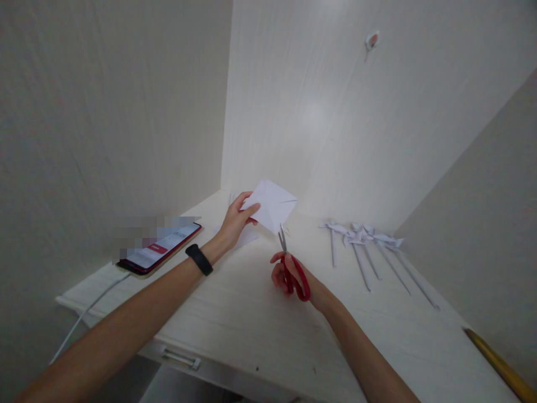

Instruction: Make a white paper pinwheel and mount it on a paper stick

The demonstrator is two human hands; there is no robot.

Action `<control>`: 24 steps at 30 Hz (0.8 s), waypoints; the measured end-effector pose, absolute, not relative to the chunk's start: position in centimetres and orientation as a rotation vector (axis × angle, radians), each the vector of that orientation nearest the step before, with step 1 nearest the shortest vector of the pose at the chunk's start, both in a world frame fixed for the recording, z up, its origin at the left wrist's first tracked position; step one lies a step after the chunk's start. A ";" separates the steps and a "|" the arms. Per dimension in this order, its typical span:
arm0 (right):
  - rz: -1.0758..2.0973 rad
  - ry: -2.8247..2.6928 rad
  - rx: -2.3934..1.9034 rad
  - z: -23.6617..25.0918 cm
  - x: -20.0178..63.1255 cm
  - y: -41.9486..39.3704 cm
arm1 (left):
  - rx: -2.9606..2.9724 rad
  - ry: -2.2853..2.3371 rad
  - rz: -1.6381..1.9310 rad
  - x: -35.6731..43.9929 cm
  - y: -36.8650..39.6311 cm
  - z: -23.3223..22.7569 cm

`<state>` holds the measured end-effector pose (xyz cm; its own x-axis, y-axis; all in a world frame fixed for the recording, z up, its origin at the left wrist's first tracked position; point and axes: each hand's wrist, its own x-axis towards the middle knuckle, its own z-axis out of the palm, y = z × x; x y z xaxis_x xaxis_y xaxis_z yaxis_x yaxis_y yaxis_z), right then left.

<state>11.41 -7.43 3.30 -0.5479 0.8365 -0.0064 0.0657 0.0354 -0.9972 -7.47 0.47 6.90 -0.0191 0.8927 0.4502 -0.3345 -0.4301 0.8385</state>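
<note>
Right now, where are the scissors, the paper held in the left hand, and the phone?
Scissors [284, 245]: head view, on the metal blades, just above the red handles.
Held paper [273, 205]: head view, middle of its white face.
Phone [166, 248]: head view, on the screen.

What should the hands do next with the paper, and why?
Probably snip inward at the lower corner of the white paper: the right hand's red-handled scissors are close to it, and the right-hand corner already shows what looks like a slit.
</note>
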 end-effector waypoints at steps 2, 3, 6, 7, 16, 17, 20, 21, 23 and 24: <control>1.576 -1.699 -0.928 3.6 11.3 -7.5 | 1.299 0.645 1.583 -7.3 0.4 6.8; 1.571 -1.708 -0.933 3.7 11.3 -7.6 | 1.300 0.644 1.562 -7.3 0.3 6.7; 1.551 -1.742 -0.944 4.2 11.2 -7.8 | 1.298 0.651 1.520 -7.1 0.2 6.6; 1.548 -1.753 -0.945 4.3 11.2 -7.9 | 1.299 0.655 1.513 -7.0 0.2 6.6; 1.577 -1.757 -0.931 4.1 11.2 -7.7 | 1.300 0.660 1.490 -6.9 0.2 6.4; 1.579 -1.753 -0.931 4.1 11.2 -7.7 | 1.298 0.666 1.487 -6.9 0.1 6.4; 1.574 -1.756 -0.928 4.1 11.3 -7.7 | 1.301 0.684 1.482 -6.9 0.1 6.4; 1.577 -1.757 -0.922 4.1 11.3 -7.7 | 1.300 0.689 1.484 -6.8 0.0 6.4; 1.594 -1.759 -0.906 4.1 11.3 -7.7 | 1.295 0.689 1.486 -6.8 0.0 6.4; 1.605 -1.759 -0.900 4.0 11.3 -7.7 | 1.290 0.685 1.486 -6.7 0.0 6.4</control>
